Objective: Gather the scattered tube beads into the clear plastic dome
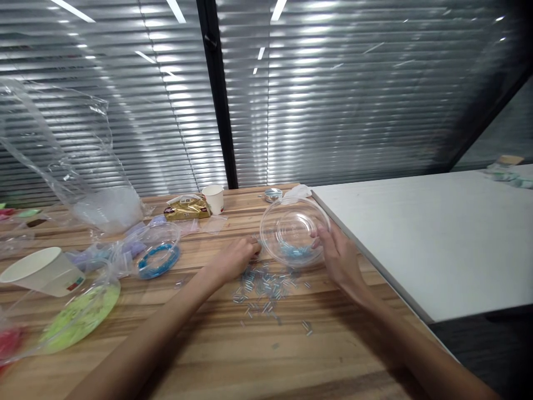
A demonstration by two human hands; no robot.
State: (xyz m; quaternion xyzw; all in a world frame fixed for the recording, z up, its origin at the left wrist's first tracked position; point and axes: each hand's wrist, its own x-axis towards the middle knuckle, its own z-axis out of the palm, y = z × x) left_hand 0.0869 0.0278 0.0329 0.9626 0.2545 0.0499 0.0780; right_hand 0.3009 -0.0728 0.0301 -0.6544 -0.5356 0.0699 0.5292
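A clear plastic bowl (295,230) is tilted towards me, held at its right side by my right hand (339,255). Small light-blue tube beads (296,250) lie inside it along the lower wall. Just in front of the bowl, a loose heap of similar tube beads (266,286) is scattered over the wooden table. My left hand (237,256) is at the heap's far left edge, beside the bowl, with its fingers curled together and pointing down. Whatever is between those fingertips is too small to make out.
Left stand a clear bowl with a blue bead ring (159,260), a tilted paper cup (41,271), a yellow-green disc (81,316) and a large plastic bag (108,205). Behind are a gold tissue pack (187,208), another paper cup (214,199) and a small tin (273,194). A white table (437,233) adjoins right.
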